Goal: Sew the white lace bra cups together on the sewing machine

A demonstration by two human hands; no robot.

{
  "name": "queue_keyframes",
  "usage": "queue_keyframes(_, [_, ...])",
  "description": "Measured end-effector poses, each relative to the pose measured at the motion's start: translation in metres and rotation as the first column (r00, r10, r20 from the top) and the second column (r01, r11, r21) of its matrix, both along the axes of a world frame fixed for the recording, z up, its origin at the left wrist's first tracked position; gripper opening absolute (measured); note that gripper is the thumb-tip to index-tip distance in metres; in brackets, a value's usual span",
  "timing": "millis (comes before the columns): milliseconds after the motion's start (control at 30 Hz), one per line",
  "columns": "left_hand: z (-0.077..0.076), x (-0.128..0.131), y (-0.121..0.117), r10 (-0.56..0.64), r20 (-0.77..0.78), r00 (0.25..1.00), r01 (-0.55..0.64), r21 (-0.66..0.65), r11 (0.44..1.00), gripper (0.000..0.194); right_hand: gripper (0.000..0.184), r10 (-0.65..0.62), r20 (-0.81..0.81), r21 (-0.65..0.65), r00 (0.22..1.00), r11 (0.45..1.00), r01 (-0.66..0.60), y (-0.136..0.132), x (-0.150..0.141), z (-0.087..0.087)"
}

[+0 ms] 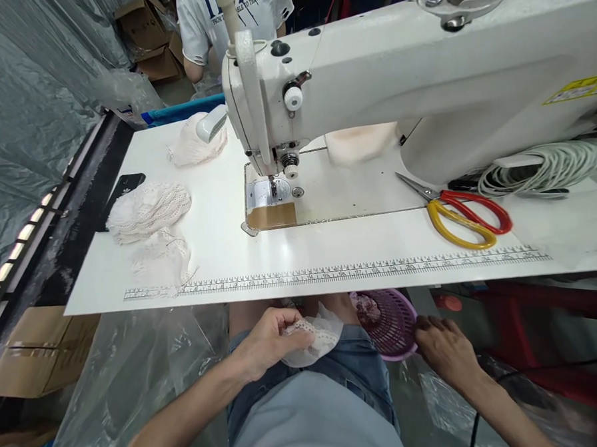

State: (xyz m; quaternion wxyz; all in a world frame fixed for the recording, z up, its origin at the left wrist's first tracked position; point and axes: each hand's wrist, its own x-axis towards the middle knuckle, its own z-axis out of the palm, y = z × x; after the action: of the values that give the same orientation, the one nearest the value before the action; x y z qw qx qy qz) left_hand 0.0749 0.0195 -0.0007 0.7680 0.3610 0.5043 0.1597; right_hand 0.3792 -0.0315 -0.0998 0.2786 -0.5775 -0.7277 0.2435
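Observation:
My left hand (275,339) is closed on a piece of whitish lace fabric (325,335) above my lap, pinching it between thumb and fingers. The sheer fabric hangs loosely to the right of the fingers. My right hand (445,344) is out to the right, below the table edge, its fingers curled at the rim of a purple plastic basket (408,312). Some pinkish-white material (366,310) lies in the basket. Ahead of both hands, a white sewing machine (336,79) stands on the table (218,232), with its needle area over a metal plate.
Lace pieces (149,209) lie at the table's left, beside a dark phone-like object (123,191). Scissors with red and yellow handles (459,215) and coiled pale cord (546,170) lie at right. A co-worker (229,26) is behind the machine. A cardboard box (44,350) sits lower left.

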Motion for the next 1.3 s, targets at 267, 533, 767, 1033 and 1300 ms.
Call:
queue_keyframes(267, [0.007,0.000,0.003,-0.145,-0.021,0.989,0.145,0.028,0.989,0.037,0.054,0.287,-0.495,-0.367,0.820,0.786,-0.497,0.029,-0.072,0.081])
queue_keyframes(533, [0.011,-0.016,-0.004,-0.124,-0.028,0.992,0.127,0.171,0.977,0.040,0.026,0.151,-0.737,-0.484,0.659,0.563,-0.670,0.052,-0.105,0.079])
queue_keyframes(767, [0.004,-0.014,-0.003,-0.161,0.010,0.987,0.158,0.142,0.977,0.037,0.028,0.069,-0.787,-0.494,0.613,0.524,-0.693,0.049,-0.110,0.083])
queue_keyframes(1033, [0.007,-0.012,-0.004,-0.143,-0.004,0.990,0.143,0.074,0.987,0.039,0.035,0.008,-0.825,-0.502,0.565,0.449,-0.739,0.050,-0.108,0.079])
queue_keyframes(1300, [0.006,-0.008,-0.006,-0.150,-0.008,0.989,0.150,0.041,0.988,0.036,0.034,-0.012,-0.847,-0.482,0.532,0.439,-0.758,0.044,-0.109,0.071])
